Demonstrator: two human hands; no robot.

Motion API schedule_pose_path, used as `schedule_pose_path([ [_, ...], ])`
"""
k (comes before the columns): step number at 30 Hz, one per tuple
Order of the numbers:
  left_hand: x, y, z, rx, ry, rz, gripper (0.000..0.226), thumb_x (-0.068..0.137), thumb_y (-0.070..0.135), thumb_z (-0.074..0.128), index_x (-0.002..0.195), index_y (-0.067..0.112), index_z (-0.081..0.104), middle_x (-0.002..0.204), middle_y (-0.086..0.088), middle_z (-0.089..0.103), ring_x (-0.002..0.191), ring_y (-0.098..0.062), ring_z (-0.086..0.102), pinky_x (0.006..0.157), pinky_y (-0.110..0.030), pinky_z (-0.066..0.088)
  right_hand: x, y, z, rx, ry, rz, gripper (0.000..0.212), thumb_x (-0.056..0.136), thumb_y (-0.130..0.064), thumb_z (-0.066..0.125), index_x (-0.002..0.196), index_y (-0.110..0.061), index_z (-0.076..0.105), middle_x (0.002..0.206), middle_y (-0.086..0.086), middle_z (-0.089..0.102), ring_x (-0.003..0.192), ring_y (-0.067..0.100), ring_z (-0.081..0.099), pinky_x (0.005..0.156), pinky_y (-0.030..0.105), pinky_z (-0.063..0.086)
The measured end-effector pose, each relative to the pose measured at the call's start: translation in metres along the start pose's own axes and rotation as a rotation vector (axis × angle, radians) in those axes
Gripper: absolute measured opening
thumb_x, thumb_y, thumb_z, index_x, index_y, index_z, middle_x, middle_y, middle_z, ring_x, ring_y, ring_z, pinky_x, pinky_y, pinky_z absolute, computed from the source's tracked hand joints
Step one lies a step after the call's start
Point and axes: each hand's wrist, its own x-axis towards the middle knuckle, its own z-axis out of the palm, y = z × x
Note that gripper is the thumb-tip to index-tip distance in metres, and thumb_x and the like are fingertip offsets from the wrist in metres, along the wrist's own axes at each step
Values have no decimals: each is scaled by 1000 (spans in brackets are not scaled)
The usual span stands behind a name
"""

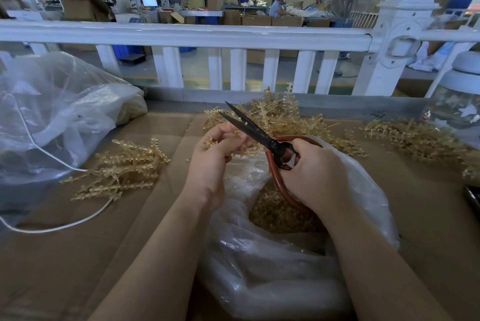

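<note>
My right hand grips the red handles of a pair of black-bladed scissors, whose blades stand apart and point up and to the left. My left hand pinches a small tan plastic sprue piece right at the blades. Below both hands lies an open clear plastic bag holding several small tan cut pieces.
Piles of tan plastic sprues lie on the cardboard-covered table: one left, one behind the hands, one right. A large clear bag and a white cord sit left. A white railing runs along the back.
</note>
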Motion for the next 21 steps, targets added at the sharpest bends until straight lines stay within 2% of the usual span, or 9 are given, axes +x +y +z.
schedule_pose_path([
  [2, 0, 1, -1, -10, 35, 43, 10, 92, 9, 62, 99, 6, 67, 89, -6, 69, 78, -14, 62, 81, -33, 43, 0, 0, 0, 11, 5, -1, 37, 80, -67, 48, 70, -32, 53, 61, -20, 51, 52, -2, 47, 49, 12, 35],
  [4, -1, 0, 0, -19, 56, 106, 19, 93, 7, 61, 108, -3, 65, 91, -8, 69, 78, -14, 65, 80, -30, 47, 1, 0, 0, 14, 13, -3, 36, 80, -66, 48, 69, -32, 52, 60, -21, 50, 51, -2, 47, 49, 12, 35],
  [6, -1, 0, 0, -1, 75, 164, 15, 92, 3, 62, 104, -5, 65, 86, -5, 69, 74, -9, 67, 73, -21, 51, 1, 1, 1, 14, 20, -17, 39, 80, -67, 47, 68, -31, 53, 60, -20, 52, 52, -1, 48, 49, 14, 37],
  [8, -1, 1, 0, 25, 69, 197, 6, 92, 0, 62, 92, 2, 67, 77, 3, 69, 70, -4, 64, 69, -16, 50, 1, 1, 1, 11, 15, -28, 48, 81, -70, 43, 71, -27, 61, 64, -17, 60, 54, 2, 53, 52, 20, 47],
  [10, -1, 1, -1, 25, 46, 209, 13, 92, -1, 61, 85, 8, 67, 72, 9, 67, 67, -2, 62, 67, -14, 49, 1, 0, 1, 11, 8, -33, 53, 81, -73, 41, 76, -26, 66, 67, -15, 64, 56, 4, 56, 54, 21, 51],
  [13, 0, -1, -2, 45, 14, 206, 17, 92, -1, 60, 80, 11, 63, 71, 8, 65, 68, -4, 59, 69, -16, 48, 1, -2, -1, 11, -14, -28, 49, 82, -72, 41, 78, -29, 64, 63, -20, 56, 53, -1, 51, 50, 13, 39],
  [16, 1, -5, -2, 95, -20, 212, 8, 92, -2, 60, 85, 0, 62, 71, 6, 64, 69, -7, 57, 71, -20, 48, 0, -3, -4, 11, -7, -16, 40, 82, -70, 42, 75, -33, 55, 59, -26, 42, 50, -7, 42, 49, 8, 26],
  [21, 0, -7, -2, 137, -50, 234, 17, 92, -4, 60, 80, 9, 64, 69, 10, 67, 66, 0, 60, 64, -11, 46, 2, -1, -5, -16, -19, -7, 52, 81, -72, 36, 85, -29, 65, 62, -27, 44, 54, -8, 42, 50, 11, 31],
])
